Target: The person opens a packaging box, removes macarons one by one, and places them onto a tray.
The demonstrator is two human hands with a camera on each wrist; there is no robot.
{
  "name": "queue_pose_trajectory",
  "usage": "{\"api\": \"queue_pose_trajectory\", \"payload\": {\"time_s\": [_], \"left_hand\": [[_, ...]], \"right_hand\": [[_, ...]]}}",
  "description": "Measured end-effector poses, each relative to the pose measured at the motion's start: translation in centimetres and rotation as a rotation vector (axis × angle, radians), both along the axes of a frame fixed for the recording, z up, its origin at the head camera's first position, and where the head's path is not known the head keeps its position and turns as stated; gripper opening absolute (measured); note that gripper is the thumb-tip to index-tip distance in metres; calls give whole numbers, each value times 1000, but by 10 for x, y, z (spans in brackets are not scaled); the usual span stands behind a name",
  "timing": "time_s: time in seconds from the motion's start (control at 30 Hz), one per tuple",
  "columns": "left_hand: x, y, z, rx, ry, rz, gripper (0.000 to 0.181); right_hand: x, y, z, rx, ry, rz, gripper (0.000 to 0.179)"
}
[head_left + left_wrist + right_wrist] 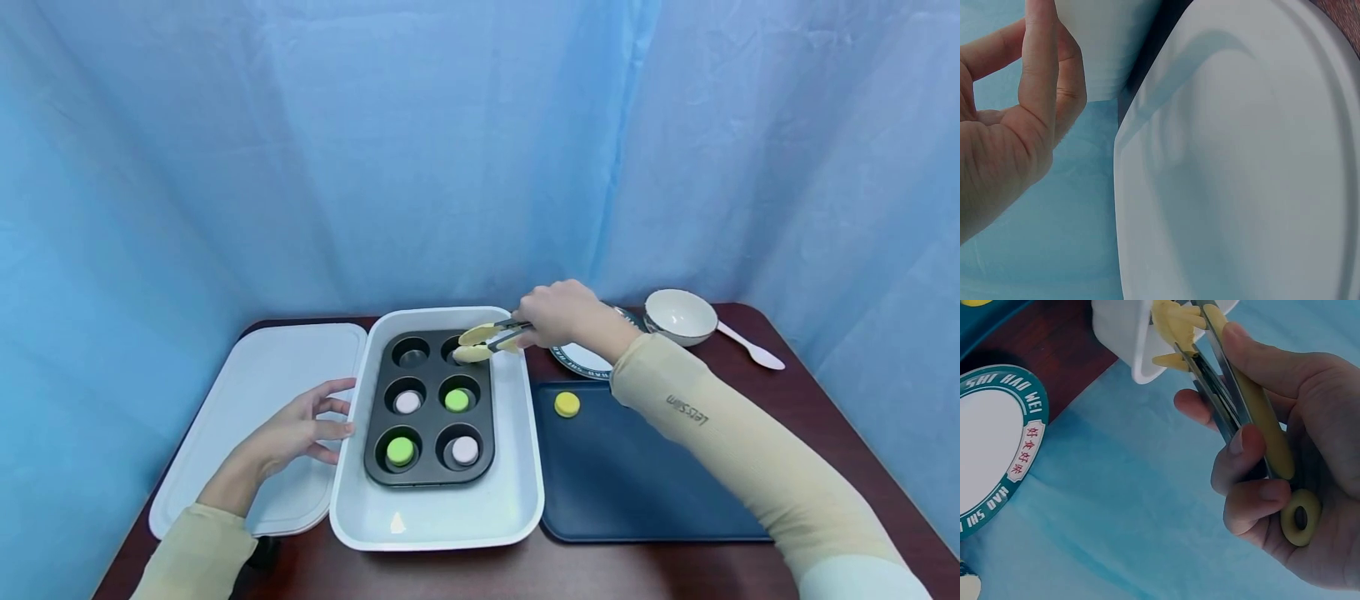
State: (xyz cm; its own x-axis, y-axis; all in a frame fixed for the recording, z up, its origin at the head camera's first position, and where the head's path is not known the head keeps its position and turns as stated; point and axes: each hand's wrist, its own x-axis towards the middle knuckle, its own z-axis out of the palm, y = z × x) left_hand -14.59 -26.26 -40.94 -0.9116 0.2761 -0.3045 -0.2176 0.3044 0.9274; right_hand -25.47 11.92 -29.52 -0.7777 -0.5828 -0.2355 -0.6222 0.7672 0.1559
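- Blue curtain (450, 167) behind bench (360, 575).
- Right grip (558, 310) curled round tongs (477, 334), overhanging far-right cup (447, 347) of muffin tin (432, 423).
- Left grip (300, 429) spread beside white tub (450, 521).
- Tub margin widest nearside.

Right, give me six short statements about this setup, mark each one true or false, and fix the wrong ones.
1. The yellow disc lies on the navy tray. True.
2. The muffin pan sits on the navy tray. False: it sits inside the white tub.
3. The right hand holds the tongs. True.
4. The white spoon lies inside the bowl. False: it lies outside the bowl, on the table.
5. In the head view, the pan's far-left cup is empty. True.
6. The left hand holds the bowl. False: it is at the left side of the white tub.
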Motion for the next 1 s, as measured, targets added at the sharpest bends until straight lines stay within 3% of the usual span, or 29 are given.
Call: {"api": "queue_pose_trajectory", "payload": {"time_s": [0.27,0.43,0.6,1.0], "left_hand": [[0,-3,0,-2,-3,1,78],[0,-3,0,-1,-4,8,77],[1,-4,1,0,-2,8,77],[2,-2,1,-2,-4,9,78]], "right_hand": [[2,-11,6,1,-10,-5,27],[5,-20,13,42,27,4,28],[8,-29,16,73,-2,-36,31],[-1,-31,4,37,-89,-65,28]]}}
